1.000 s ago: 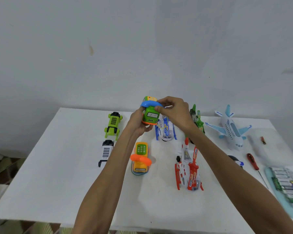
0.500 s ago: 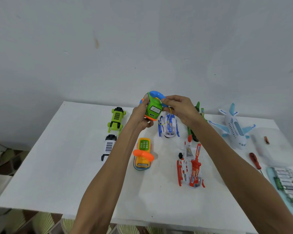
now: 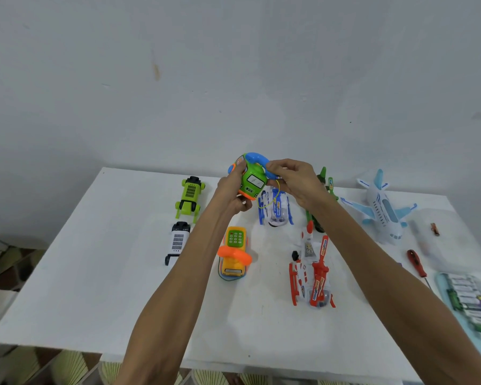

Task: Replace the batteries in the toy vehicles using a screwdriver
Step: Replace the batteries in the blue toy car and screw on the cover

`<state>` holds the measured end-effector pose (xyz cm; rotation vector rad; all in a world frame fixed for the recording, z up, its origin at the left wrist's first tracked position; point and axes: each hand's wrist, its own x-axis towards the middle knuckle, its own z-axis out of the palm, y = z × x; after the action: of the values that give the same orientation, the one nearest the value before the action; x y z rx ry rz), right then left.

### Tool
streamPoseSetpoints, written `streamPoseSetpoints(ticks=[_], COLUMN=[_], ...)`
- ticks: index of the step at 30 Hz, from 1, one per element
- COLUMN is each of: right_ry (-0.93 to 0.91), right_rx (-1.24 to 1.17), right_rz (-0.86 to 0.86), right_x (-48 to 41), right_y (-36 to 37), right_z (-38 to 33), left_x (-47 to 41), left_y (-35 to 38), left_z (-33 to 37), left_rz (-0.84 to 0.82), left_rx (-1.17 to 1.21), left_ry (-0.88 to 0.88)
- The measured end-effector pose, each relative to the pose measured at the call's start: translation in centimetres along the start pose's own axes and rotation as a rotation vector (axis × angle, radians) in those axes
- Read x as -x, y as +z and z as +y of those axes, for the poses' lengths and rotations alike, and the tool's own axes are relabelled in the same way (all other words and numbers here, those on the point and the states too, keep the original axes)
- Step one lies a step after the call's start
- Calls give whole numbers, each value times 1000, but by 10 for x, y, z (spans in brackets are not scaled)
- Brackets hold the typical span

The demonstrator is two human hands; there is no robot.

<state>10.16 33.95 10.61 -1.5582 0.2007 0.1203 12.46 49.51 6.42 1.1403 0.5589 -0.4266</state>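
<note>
A person's left hand (image 3: 231, 195) closes its grip under a green toy bus (image 3: 252, 183), held above the far middle of the bench (image 3: 95, 273). The right hand (image 3: 295, 182) has its grip pinched on the blue handset (image 3: 257, 159) arched over the roof. The bus's windscreen end faces the camera, and its long axis runs far to near, slightly tilted. The flat white bench meets a plain pale wall (image 3: 233, 65). On it lie glossy plastic toys: a lime truck (image 3: 190, 197), a red-and-white helicopter (image 3: 313, 273) and a pale blue airplane (image 3: 383, 209). Further right are a red-handled screwdriver (image 3: 417, 263) and a pack of batteries (image 3: 469, 301).
</note>
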Motion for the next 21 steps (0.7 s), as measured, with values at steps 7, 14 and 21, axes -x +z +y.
streamPoseSetpoints(ticks=[7,14,21], right_ry=[-105,-307,-346], right_rx=[150,385,518], right_rz=[21,-8,-25], right_x=[-3,2,-4], right_y=[-2,-4,0], right_z=[7,6,5], left_x=[-4,-1,-5], left_y=[-3,-9,-18], left_z=[-5,-6,-8], left_rz=[-8,-89,-161], left_rx=[0,-8,15], left_ry=[14,-14,7])
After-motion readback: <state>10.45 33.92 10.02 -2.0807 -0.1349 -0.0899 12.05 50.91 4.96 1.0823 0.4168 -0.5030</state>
